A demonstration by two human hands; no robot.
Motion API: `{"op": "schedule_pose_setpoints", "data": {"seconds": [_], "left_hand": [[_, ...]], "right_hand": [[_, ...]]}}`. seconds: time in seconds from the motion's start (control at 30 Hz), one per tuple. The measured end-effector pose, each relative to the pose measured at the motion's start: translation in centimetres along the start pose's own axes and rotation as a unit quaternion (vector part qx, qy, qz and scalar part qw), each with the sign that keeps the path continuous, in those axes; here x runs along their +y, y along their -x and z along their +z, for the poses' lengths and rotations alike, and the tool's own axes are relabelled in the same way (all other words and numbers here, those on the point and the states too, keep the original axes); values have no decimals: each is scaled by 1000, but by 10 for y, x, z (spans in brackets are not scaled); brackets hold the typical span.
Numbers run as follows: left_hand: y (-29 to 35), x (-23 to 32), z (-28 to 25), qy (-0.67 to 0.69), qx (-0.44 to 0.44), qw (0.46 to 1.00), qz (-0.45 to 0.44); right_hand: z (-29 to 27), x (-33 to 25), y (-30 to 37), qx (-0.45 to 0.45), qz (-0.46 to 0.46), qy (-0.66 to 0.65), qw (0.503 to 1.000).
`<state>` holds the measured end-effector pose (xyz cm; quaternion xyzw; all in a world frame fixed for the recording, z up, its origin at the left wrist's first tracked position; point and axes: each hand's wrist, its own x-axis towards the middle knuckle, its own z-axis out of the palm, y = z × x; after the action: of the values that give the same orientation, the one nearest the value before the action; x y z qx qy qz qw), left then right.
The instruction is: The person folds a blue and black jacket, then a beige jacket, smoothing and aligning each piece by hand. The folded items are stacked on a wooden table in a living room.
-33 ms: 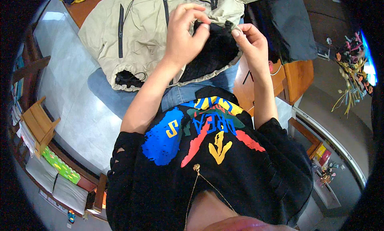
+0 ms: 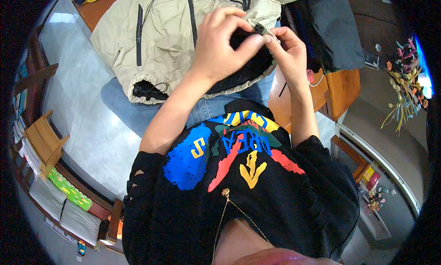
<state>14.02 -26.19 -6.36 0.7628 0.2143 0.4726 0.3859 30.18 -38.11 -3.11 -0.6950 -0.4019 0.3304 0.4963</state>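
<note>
A beige jacket [image 2: 167, 35] with black zippers and a dark lining lies across my lap and the table. Its hem is lifted toward me at the right, around a small black cord toggle [image 2: 259, 29]. My left hand [image 2: 225, 44] is closed in a pinch on the hem just left of the toggle, thumb and index finger nearly meeting. Close against it, my right hand [image 2: 290, 47] pinches the beige hem at the toggle's right side. The fingertips partly hide the cloth between them. Another gathered opening [image 2: 149, 89] of the jacket, with a black cord, hangs at the lower left.
A black cloth item [image 2: 328, 31] lies right of the jacket on the wooden table [image 2: 342, 93]. A white cable [image 2: 318, 82] is beside it. Dried flowers [image 2: 404, 81] stand far right. A wooden chair [image 2: 46, 141] and cushioned bench [image 2: 66, 207] are at left.
My left hand has moved right, closing its pinch on the hem by the toggle. The toggle has shifted slightly left, and less of the dark lining shows. My right hand has hardly moved.
</note>
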Motion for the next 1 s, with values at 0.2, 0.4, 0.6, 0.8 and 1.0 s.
{"op": "schedule_pose_setpoints", "data": {"seconds": [0.2, 0.4, 0.6, 0.8, 1.0], "left_hand": [[-4, -6, 3, 99, -8, 982, -160], [4, -13, -5, 303, -71, 898, -310], [3, -13, -5, 369, -65, 870, -321], [8, -16, -5, 411, -37, 849, -329], [8, -18, -6, 461, -19, 820, -337]], "right_hand": [[6, -5, -2, 7, 12, 7, 1000], [4, -1, -3, -1, 34, -76, 997], [1, 3, -3, -14, 40, -107, 993], [1, 5, -2, -15, 38, -111, 993], [0, 5, 0, -17, 37, -112, 993]]}}
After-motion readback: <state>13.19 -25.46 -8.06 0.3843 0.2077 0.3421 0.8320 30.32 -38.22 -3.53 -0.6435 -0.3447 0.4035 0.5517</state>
